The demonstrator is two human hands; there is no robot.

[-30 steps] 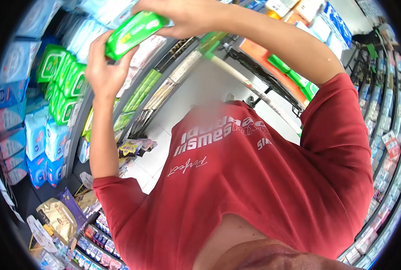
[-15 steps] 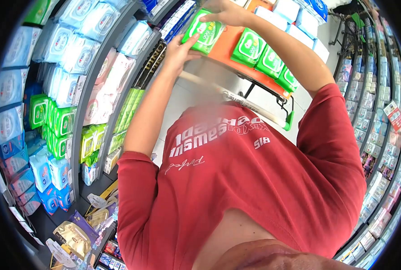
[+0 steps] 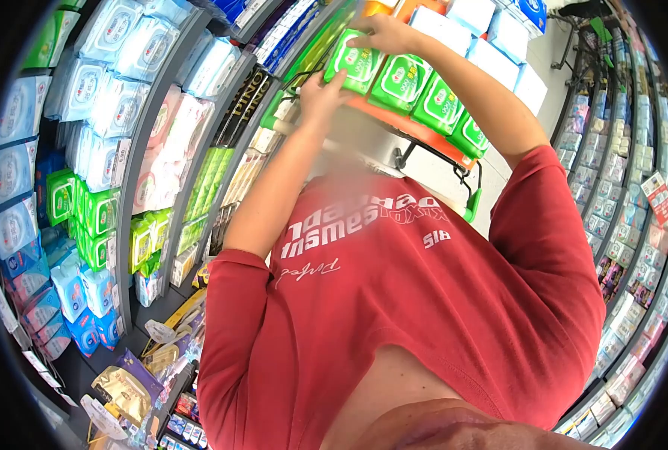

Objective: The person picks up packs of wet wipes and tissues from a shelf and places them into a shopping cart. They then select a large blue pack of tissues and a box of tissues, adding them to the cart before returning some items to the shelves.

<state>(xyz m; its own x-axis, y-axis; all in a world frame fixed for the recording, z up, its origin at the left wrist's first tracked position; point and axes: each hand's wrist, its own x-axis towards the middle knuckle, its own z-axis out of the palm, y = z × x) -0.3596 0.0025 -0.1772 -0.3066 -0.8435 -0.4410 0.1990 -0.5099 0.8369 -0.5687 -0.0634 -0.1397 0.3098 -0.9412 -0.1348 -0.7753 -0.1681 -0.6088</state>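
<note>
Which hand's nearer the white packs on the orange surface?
Right. The right hand is at the upper edge of a green pack, beside the white packs; the left hand is at that pack's lower-left corner, farther from them.

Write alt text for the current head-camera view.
A person's left hand and right hand touch a green pack at the end of a row of similar packs on an orange surface. Their red shirt fills the centre, between stocked shelves.
</note>
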